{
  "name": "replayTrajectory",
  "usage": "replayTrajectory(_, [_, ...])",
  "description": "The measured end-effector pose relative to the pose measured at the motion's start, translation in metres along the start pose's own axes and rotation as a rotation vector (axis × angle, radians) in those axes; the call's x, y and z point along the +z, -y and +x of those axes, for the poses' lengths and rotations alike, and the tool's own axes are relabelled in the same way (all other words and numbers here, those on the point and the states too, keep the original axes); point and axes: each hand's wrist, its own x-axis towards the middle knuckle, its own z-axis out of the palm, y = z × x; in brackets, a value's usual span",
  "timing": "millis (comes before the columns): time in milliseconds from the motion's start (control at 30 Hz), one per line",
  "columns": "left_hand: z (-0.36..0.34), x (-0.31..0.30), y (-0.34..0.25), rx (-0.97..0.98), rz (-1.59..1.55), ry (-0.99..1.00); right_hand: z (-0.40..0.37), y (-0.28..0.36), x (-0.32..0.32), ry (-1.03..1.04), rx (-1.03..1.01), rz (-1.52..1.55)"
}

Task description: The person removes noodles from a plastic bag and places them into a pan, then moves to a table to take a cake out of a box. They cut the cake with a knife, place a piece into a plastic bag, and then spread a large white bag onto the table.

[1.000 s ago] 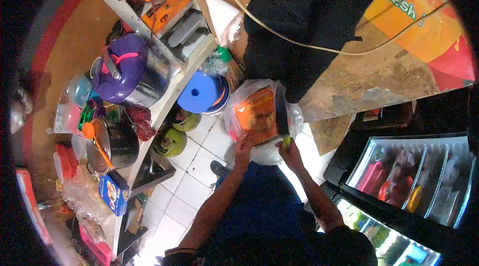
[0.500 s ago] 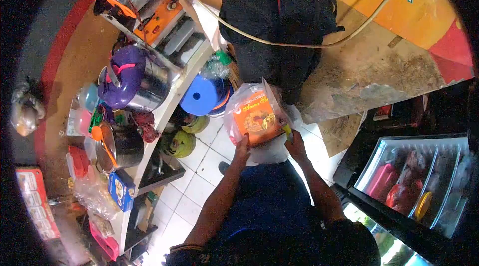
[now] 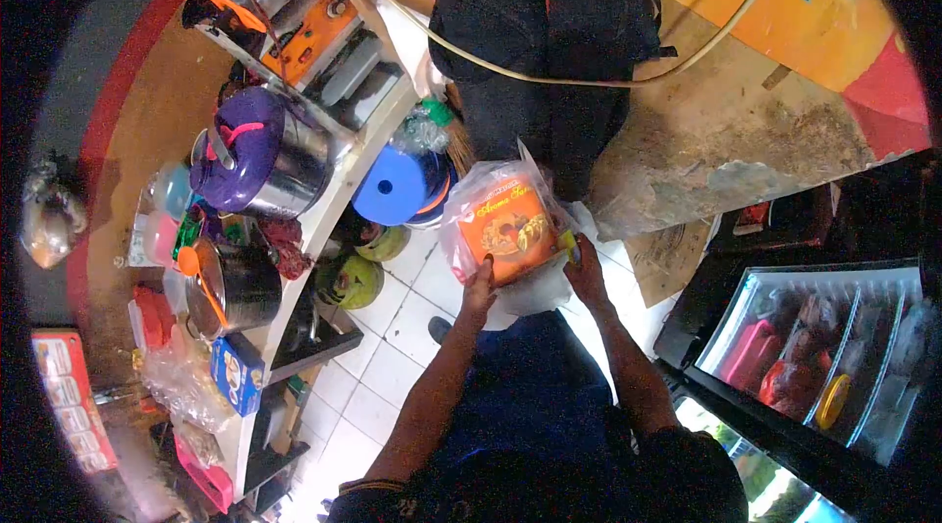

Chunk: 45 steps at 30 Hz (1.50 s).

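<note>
An orange printed box (image 3: 505, 229) sits inside a clear plastic bag (image 3: 453, 240) in front of my body. My left hand (image 3: 478, 295) grips the bag and the box at the near left corner, thumb on top. On the other side, my right hand (image 3: 586, 273) is closed at the bag's right edge around a small yellow object (image 3: 568, 245), whose kind I cannot make out. The bag's plastic bulges out past the box on the left and below it. My fingers under the box are hidden.
To the left, a shelf holds a purple-lidded pot (image 3: 294, 160), another pot (image 3: 250, 292) and a blue box (image 3: 237, 376). A blue lid (image 3: 388, 186) and green gas cylinders (image 3: 353, 283) stand below. At right is a lit open fridge (image 3: 834, 356). A cable (image 3: 549, 81) hangs ahead.
The box and bag have tilted slightly in my hands. My right hand has shifted a little up along the bag's right edge; my left hand stays at its corner.
</note>
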Motion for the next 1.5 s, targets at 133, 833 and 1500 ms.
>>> replayTrajectory(133, [-0.006, 0.014, -0.009, -0.043, -0.009, -0.125, 0.003, -0.004, -0.001, 0.061, 0.018, 0.061])
replayTrajectory(833, [-0.04, 0.029, -0.052, 0.022, -0.057, -0.123, -0.006, 0.016, -0.016, -0.02, -0.105, 0.13])
replayTrajectory(1500, [-0.089, 0.044, -0.156, 0.372, 0.086, -0.158, -0.087, 0.018, -0.052, -0.045, 0.178, 0.307])
